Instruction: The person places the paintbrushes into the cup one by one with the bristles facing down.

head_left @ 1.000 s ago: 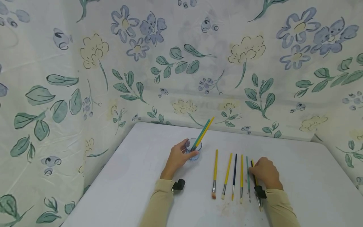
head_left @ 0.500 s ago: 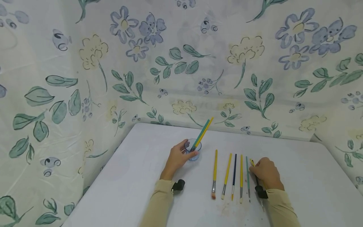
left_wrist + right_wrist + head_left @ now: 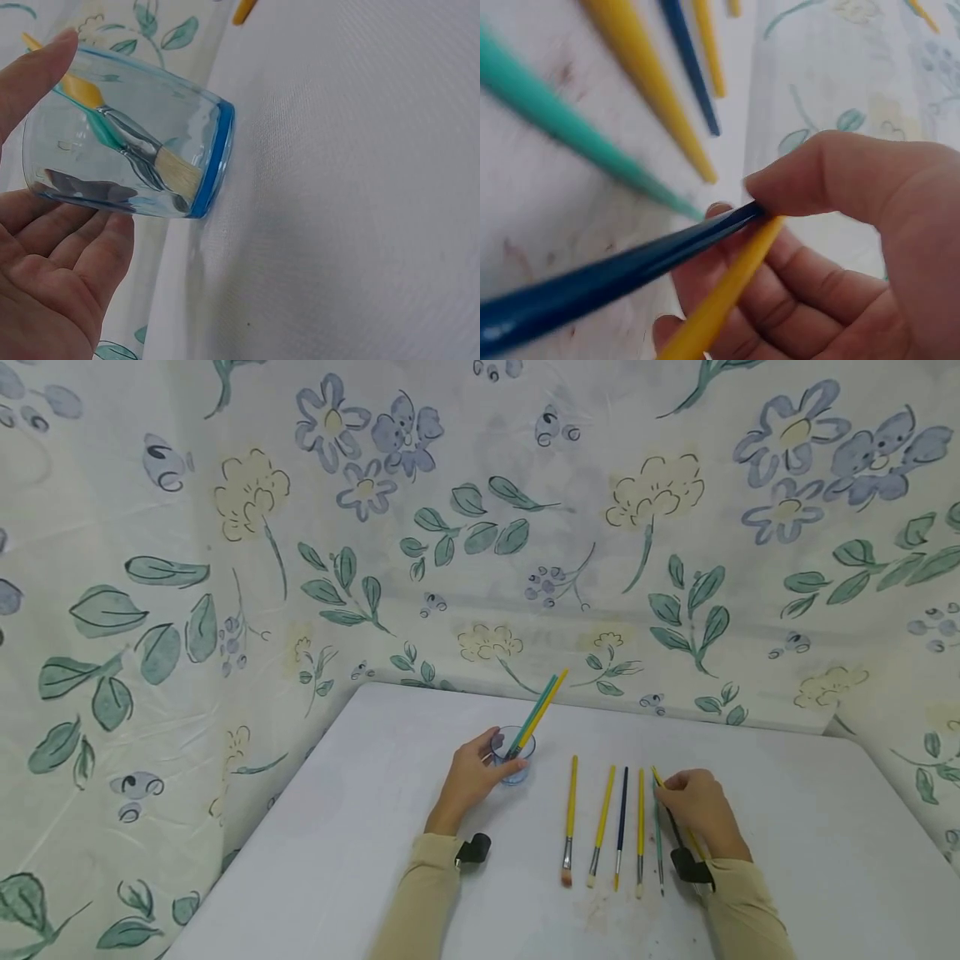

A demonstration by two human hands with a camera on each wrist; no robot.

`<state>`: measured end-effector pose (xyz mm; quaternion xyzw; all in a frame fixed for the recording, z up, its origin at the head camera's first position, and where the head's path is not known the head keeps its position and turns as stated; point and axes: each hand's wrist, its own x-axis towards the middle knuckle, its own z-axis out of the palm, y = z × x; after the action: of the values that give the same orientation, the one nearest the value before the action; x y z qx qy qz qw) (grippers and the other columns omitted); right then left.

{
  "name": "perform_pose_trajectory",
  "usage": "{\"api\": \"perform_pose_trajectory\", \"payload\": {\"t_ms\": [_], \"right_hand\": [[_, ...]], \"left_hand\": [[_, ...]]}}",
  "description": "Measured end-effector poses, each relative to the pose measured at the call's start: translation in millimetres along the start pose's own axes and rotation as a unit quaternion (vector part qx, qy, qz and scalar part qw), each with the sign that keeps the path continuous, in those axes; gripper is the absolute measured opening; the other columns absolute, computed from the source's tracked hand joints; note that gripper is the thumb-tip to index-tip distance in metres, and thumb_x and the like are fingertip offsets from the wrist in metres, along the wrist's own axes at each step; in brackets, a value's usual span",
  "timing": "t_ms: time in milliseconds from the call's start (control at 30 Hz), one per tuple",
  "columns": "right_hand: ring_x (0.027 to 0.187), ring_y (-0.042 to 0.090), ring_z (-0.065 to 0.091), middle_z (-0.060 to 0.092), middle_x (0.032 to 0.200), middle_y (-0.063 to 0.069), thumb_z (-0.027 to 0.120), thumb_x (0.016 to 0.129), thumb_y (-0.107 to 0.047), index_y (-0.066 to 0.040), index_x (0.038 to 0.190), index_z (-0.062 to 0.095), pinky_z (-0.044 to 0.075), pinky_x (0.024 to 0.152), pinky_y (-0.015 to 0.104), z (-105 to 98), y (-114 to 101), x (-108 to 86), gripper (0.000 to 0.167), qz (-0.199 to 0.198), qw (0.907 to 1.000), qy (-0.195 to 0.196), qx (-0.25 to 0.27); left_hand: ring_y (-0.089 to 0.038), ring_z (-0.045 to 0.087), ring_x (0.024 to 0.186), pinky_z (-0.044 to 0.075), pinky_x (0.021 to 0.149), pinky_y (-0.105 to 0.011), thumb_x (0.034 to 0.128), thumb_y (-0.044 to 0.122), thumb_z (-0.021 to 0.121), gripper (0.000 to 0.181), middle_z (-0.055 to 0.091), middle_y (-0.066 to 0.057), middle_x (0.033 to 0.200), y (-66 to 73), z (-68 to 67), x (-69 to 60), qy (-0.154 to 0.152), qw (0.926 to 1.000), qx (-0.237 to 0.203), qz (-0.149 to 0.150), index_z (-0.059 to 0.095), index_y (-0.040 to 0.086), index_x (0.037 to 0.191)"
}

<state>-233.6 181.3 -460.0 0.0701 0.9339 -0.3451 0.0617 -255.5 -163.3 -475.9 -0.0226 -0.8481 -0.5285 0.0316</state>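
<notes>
My left hand [image 3: 468, 772] grips a clear drinking glass [image 3: 150, 82] with a blue base, thumb on one side and fingers on the other. Inside it lean a yellow paintbrush [image 3: 542, 712] and a teal paintbrush [image 3: 532, 714], bristles down. At the right, my right hand [image 3: 701, 810] pinches the handle tips of a dark blue paintbrush [image 3: 615, 277] and a yellow paintbrush [image 3: 724, 307] between thumb and fingers. Their bristle ends are largely hidden by the wrist in the head view. Just left of these fingers lies a teal paintbrush [image 3: 659, 852].
Left of the teal brush, several paintbrushes lie in a row on the white table [image 3: 322, 860]: a yellow one [image 3: 641, 827], a dark blue one [image 3: 622, 818] and more yellow ones. Faint stains mark the table near their bristles. Floral cloth [image 3: 450, 585] hangs behind.
My right hand has moved slightly left and up, and the handle tips in it now reach beside the teal brush's end. The left hand and glass stay in place.
</notes>
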Motion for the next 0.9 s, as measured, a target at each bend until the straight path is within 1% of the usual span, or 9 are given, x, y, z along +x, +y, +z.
{"api": "perform_pose_trajectory", "payload": {"t_ms": [100,200,300,367,533,733,800,900], "right_hand": [[0.078,0.021,0.065,0.072,0.1,0.021,0.063,0.096,-0.022,0.009,0.112,0.068,0.055,0.062,0.028,1,0,3.2,0.035,-0.016,0.9992,-0.001,0.036],[0.082,0.022,0.068,0.072,0.108,0.025,0.062,0.097,-0.022,0.01,0.116,0.067,0.056,0.065,0.028,1,-3,4.5,0.037,-0.033,0.9975,0.007,0.062],[0.091,0.026,0.071,0.072,0.114,0.026,0.062,0.097,-0.022,0.008,0.12,0.066,0.057,0.07,0.027,1,-9,3.9,0.039,-0.033,0.9959,0.015,0.083],[0.096,0.028,0.07,0.072,0.116,0.025,0.062,0.097,-0.023,0.006,0.122,0.066,0.056,0.073,0.027,1,-13,3.7,0.039,-0.024,0.9945,0.019,0.1],[0.099,0.026,0.069,0.072,0.117,0.023,0.062,0.099,-0.024,0.004,0.123,0.065,0.055,0.079,0.027,1,-18,3.9,0.037,-0.012,0.9893,0.037,0.14],[0.101,0.021,0.067,0.072,0.118,0.019,0.063,0.101,-0.024,0.0,0.121,0.066,0.052,0.08,0.019,1,-21,2.6,0.032,-0.025,0.984,0.057,0.167],[0.102,0.021,0.066,0.072,0.118,0.017,0.063,0.101,-0.025,-0.001,0.121,0.066,0.051,0.083,0.02,0,-23,1.5,0.031,-0.031,0.9824,0.06,0.174],[0.105,0.022,0.066,0.071,0.119,0.017,0.061,0.102,-0.026,-0.002,0.123,0.065,0.051,0.09,0.025,0,-25,-0.5,0.032,-0.038,0.9805,0.066,0.181]], "left_hand": [[-0.037,0.052,0.145,0.047,0.12,-0.046,0.0831,0.039,0.087,0.09,0.055,-0.019,0.153,0.6,-0.5,-0.8,0.002,1.0,-0.002,0.001,0.045,0.005,0.155],[-0.037,0.052,0.145,0.047,0.12,-0.046,0.0836,0.038,0.087,0.089,0.055,-0.019,0.154,0.7,-0.5,-0.9,0.002,1.0,-0.003,0.001,0.046,0.004,0.155],[-0.037,0.051,0.145,0.047,0.12,-0.046,0.0834,0.037,0.087,0.089,0.055,-0.019,0.154,0.8,-0.6,-0.8,0.001,1.0,-0.004,-0.002,0.045,0.005,0.155],[-0.037,0.051,0.145,0.047,0.12,-0.046,0.0835,0.038,0.087,0.089,0.055,-0.019,0.154,0.4,-0.6,-0.6,0.001,1.0,-0.001,-0.003,0.045,0.005,0.155],[-0.036,0.051,0.146,0.047,0.12,-0.046,0.0839,0.037,0.087,0.088,0.055,-0.017,0.154,0.2,0.2,0.4,0.004,1.0,0.002,-0.006,0.045,0.007,0.156],[-0.036,0.051,0.146,0.047,0.12,-0.046,0.085,0.034,0.086,0.085,0.055,-0.018,0.154,0.3,0.5,0.8,0.005,1.0,-0.002,-0.001,0.046,0.006,0.155],[-0.036,0.051,0.146,0.047,0.12,-0.046,0.0843,0.035,0.087,0.087,0.055,-0.018,0.154,0.6,0.2,0.4,0.004,1.0,-0.004,-0.001,0.046,0.006,0.155],[-0.036,0.052,0.145,0.047,0.12,-0.045,0.0837,0.038,0.087,0.089,0.055,-0.018,0.154,0.9,-0.5,-0.3,0.001,1.0,-0.007,0.001,0.045,0.005,0.155]]}}
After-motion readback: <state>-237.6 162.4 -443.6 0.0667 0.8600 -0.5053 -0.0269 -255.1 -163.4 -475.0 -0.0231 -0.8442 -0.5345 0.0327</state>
